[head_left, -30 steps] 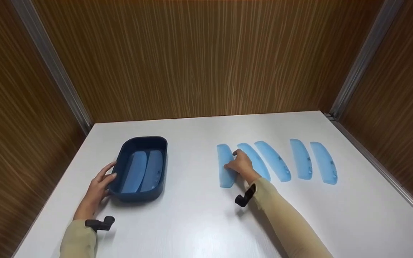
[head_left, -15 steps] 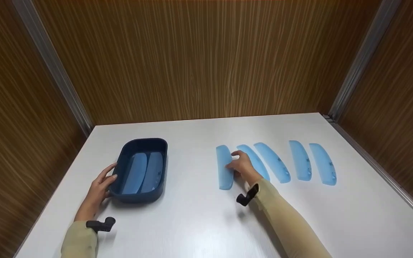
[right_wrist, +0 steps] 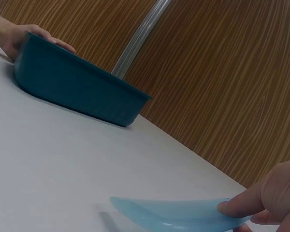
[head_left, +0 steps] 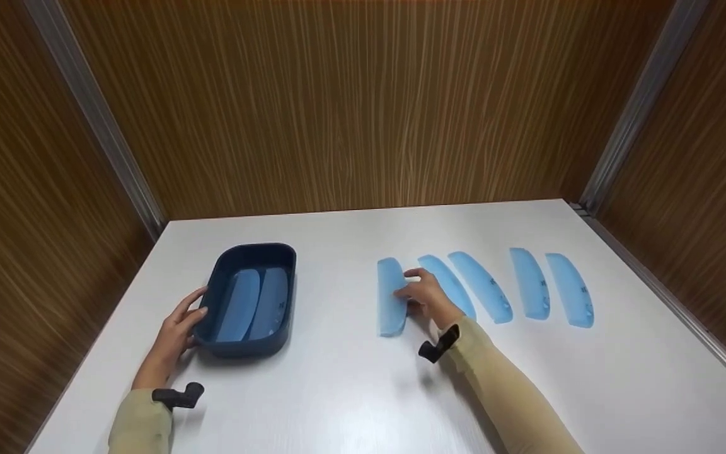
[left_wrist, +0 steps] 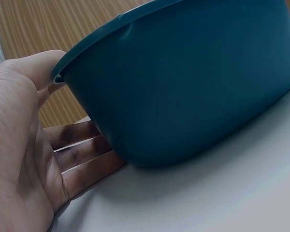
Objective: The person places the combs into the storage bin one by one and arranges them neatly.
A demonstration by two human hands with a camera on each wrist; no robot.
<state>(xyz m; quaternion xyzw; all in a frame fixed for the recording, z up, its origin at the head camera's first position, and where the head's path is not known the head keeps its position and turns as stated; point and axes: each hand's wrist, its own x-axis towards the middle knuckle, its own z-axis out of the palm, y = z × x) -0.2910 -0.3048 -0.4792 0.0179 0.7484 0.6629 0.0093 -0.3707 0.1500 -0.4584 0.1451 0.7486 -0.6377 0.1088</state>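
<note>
Nearest the person, two pale sleeves point(head_left: 501, 384) are reaching in over the white worktop point(head_left: 338, 378), each wrist carrying a black device point(head_left: 177, 396). Just beyond, the left hand point(head_left: 171, 334) is holding the left side of a dark blue box point(head_left: 246, 349), a digit resting over its rim while other fingers are touching the outer wall. The right hand point(head_left: 427, 295) is keeping a narrow grip, pinching a pale blue curved strip point(head_left: 391, 299) at mid-length by its right edge. That strip is extending from the fingertips on their box-ward side, its long axis running near to far, much as the box's is. The box is sitting well apart to the left, and the left hand is occupying its farther side, so the right is the nearer hand to the strip. In the right wrist view the strip's free end is casting a shadow and seems to be standing off the worktop. Inside the box, two similar strips point(head_left: 270, 302) are lying side by side; right of the pinched strip, four more point(head_left: 480, 287) are lying apart. Farthest off, a wood-grain panel point(head_left: 363, 107) is standing behind everything.
</note>
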